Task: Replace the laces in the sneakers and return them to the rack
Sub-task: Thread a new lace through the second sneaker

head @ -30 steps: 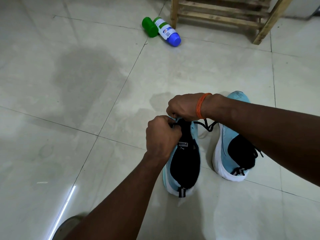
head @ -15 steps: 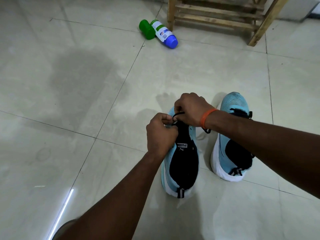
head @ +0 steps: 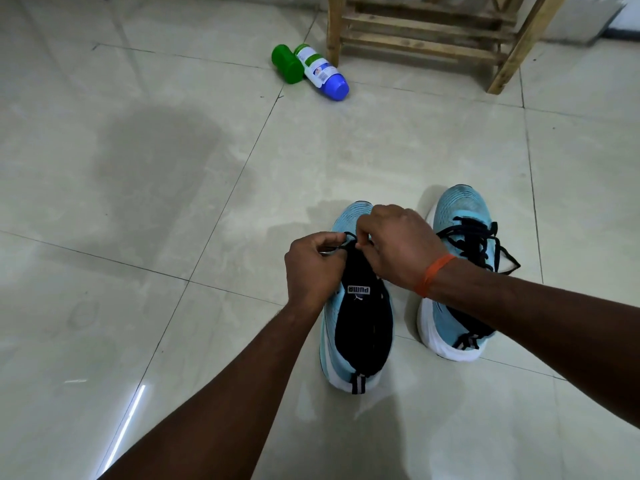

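"PUMA" on left sneaker's tongue [head: 358, 289]

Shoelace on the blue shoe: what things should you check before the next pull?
1. Both the left hand and right hand pinch the black lace: ok.
2. Lace through the eyelet: cannot tell, fingers hide it.
3. The sneaker under the hands sits flat on the floor: ok.
4. The other sneaker is laced: ok.
5. Way to the rack open: ok, bottles lie beside it.
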